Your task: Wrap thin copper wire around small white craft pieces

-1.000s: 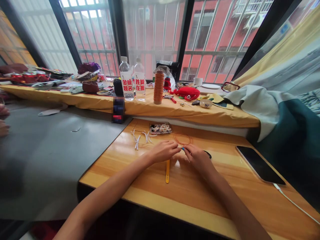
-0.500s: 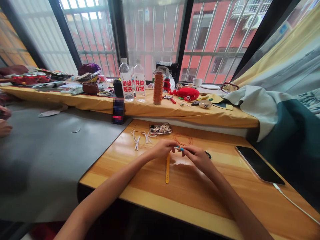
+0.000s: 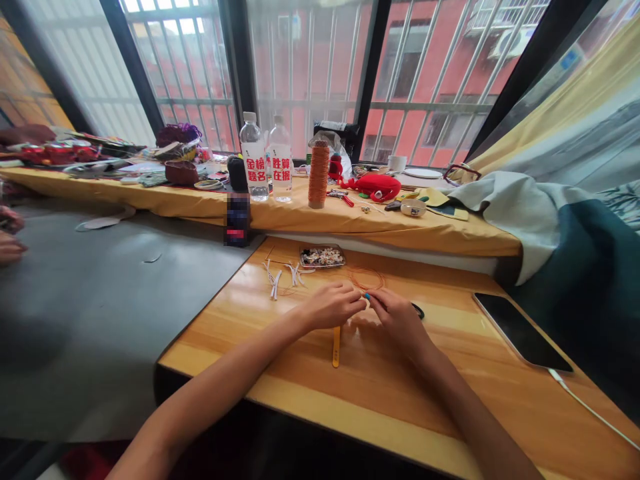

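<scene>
My left hand (image 3: 336,305) is closed above the wooden table, its fingertips close to my right hand. Whatever it pinches is too small to make out. My right hand (image 3: 395,313) is closed too, with a small blue spot at its fingertips; what it holds is hidden. Thin orange cord (image 3: 373,277) lies in loops just behind the hands. Under my left hand a yellow stick (image 3: 336,348) shows its lower part. A black ring-shaped thing (image 3: 419,311) lies partly hidden beside my right hand. White strips (image 3: 275,283) lie to the left.
A clear tray of small pieces (image 3: 323,257) stands at the table's back. A phone (image 3: 520,330) with a white cable lies right. On the ledge are two bottles (image 3: 256,167), an orange spool (image 3: 319,175) and red items. Another person's hand (image 3: 10,247) shows at the far left.
My left hand has turned over and shifted slightly right and down, now covering more of the yellow stick. The small white piece seen between the fingertips is mostly hidden. The view has tilted slightly.
</scene>
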Available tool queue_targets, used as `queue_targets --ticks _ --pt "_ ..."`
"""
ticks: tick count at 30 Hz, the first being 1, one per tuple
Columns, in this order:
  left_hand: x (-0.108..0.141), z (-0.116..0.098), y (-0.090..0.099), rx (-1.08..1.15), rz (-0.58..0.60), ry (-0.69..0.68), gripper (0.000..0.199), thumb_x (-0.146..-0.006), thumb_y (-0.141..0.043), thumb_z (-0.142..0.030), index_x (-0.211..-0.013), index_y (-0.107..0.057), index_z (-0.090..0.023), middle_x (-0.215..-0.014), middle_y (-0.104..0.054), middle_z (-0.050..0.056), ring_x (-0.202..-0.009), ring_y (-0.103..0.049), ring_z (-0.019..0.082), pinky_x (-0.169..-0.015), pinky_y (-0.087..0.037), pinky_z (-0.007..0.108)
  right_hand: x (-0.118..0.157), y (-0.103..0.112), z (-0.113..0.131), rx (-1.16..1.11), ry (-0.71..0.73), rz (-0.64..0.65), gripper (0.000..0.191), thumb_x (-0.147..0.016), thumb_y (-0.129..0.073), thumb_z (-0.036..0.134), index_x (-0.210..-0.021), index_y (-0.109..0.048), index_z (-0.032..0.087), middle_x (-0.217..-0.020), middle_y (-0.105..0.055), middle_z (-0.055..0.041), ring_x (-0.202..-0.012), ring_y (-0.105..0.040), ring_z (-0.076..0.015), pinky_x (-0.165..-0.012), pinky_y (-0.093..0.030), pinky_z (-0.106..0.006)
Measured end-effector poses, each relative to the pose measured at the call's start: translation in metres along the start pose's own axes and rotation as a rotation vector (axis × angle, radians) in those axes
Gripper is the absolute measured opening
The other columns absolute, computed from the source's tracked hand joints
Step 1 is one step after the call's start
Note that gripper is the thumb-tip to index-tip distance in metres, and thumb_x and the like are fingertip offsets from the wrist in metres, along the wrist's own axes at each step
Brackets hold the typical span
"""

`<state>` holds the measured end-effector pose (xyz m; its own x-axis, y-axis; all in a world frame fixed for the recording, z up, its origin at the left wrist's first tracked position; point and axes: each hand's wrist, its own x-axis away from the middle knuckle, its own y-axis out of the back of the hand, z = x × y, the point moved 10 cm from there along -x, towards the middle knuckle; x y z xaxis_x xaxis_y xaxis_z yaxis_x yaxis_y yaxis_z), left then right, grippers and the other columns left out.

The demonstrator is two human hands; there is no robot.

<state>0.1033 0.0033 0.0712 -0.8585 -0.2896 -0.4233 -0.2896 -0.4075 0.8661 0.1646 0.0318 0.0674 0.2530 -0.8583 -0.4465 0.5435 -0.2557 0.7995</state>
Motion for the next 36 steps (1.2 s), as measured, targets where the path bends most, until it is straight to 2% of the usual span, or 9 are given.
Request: queue_targets --ticks 4,9,16,21,23,27,29,33,36 --pt "0.001 0.02 0.006 0.081 -0.065 0.165 0.02 -0.079 -0.036 -0.013 -0.087 -0.054 -0.018 -0.079 -0.057 0.003 -0.076 -0.052 0.013 -0.066 -0.036 0.023 0.001 -0.009 0.005 0.046 0.089 0.071 0.024 -0.08 -0.039 0.023 -0.09 -0.06 0.019 -0.089 -0.061 -0.0064 -0.081 -0.055 -0.0176 -0.07 -0.041 -0.027" --pt "0.006 0.051 -0.004 0.42 -0.124 0.398 0.023 -0.078 -0.038 -0.014 -0.084 -0.059 -0.018 -0.078 -0.061 0.001 -0.072 -0.053 0.01 -0.062 -0.037 0.018 0.0 -0.011 0.015 -0.057 0.152 0.155 0.022 -0.079 -0.041 0.023 -0.08 -0.063 0.019 -0.071 -0.061 -0.0045 -0.066 -0.055 -0.0149 -0.061 -0.041 -0.025" --pt "0.007 0.061 -0.018 0.845 -0.119 0.53 0.027 -0.074 -0.037 -0.009 -0.082 -0.063 -0.014 -0.061 -0.059 -0.001 -0.059 -0.051 0.007 -0.057 -0.037 0.015 -0.004 0.007 0.007 -0.37 -0.055 0.112 0.026 -0.078 -0.042 0.032 -0.084 -0.062 0.017 -0.072 -0.061 -0.0033 -0.068 -0.054 -0.0136 -0.063 -0.04 -0.023" --pt "0.005 0.055 -0.015 0.937 -0.173 0.514 0.032 -0.071 -0.037 -0.006 -0.088 -0.062 -0.015 -0.062 -0.06 -0.001 -0.061 -0.053 0.007 -0.06 -0.039 0.015 0.0 0.008 -0.022 -0.54 -0.289 0.009 0.031 -0.075 -0.044 0.04 -0.086 -0.059 0.015 -0.071 -0.059 -0.0035 -0.061 -0.051 -0.0125 -0.055 -0.038 -0.022" --pt "0.004 0.051 -0.013 0.934 -0.178 0.491 0.032 -0.071 -0.037 -0.005 -0.089 -0.062 -0.016 -0.063 -0.06 -0.001 -0.061 -0.053 0.007 -0.06 -0.039 0.015 0.001 0.007 -0.027 -0.558 -0.31 -0.024 0.032 -0.074 -0.044 0.041 -0.085 -0.059 0.015 -0.071 -0.059 -0.0037 -0.06 -0.051 -0.0125 -0.055 -0.039 -0.022" --pt "0.002 0.045 -0.013 0.852 -0.145 0.456 0.03 -0.07 -0.039 -0.006 -0.085 -0.063 -0.016 -0.062 -0.061 -0.001 -0.061 -0.054 0.008 -0.06 -0.039 0.016 0.0 0.018 -0.021 -0.391 -0.261 -0.103 0.027 -0.074 -0.046 0.037 -0.08 -0.061 0.016 -0.073 -0.061 -0.0043 -0.069 -0.053 -0.0147 -0.063 -0.038 -0.024" --pt "0.002 0.041 -0.017 0.799 -0.106 0.424 0.03 -0.069 -0.04 -0.005 -0.086 -0.062 -0.017 -0.064 -0.061 -0.001 -0.062 -0.054 0.008 -0.061 -0.039 0.016 -0.001 0.018 -0.015 -0.372 -0.237 -0.091 0.025 -0.074 -0.046 0.035 -0.079 -0.062 0.016 -0.073 -0.061 -0.0039 -0.069 -0.053 -0.0144 -0.063 -0.038 -0.024" --pt "0.002 0.037 -0.026 0.74 -0.012 0.399 0.033 -0.07 -0.039 -0.005 -0.091 -0.06 -0.019 -0.066 -0.062 -0.002 -0.064 -0.055 0.008 -0.062 -0.039 0.016 0.001 0.002 -0.02 -0.571 -0.316 -0.004 0.029 -0.074 -0.046 0.038 -0.081 -0.061 0.015 -0.062 -0.057 -0.0006 -0.046 -0.042 -0.0081 -0.044 -0.031 -0.021" --pt "0.0 0.037 -0.02 0.693 -0.005 0.36 0.026 -0.076 -0.041 -0.014 -0.092 -0.06 -0.02 -0.076 -0.063 0.0 -0.073 -0.055 0.01 -0.069 -0.039 0.019 0.004 -0.006 -0.029 -0.659 -0.375 0.006 0.033 -0.071 -0.047 0.042 -0.082 -0.06 0.014 -0.057 -0.052 0.001 -0.039 -0.033 -0.0056 -0.037 -0.024 -0.02"
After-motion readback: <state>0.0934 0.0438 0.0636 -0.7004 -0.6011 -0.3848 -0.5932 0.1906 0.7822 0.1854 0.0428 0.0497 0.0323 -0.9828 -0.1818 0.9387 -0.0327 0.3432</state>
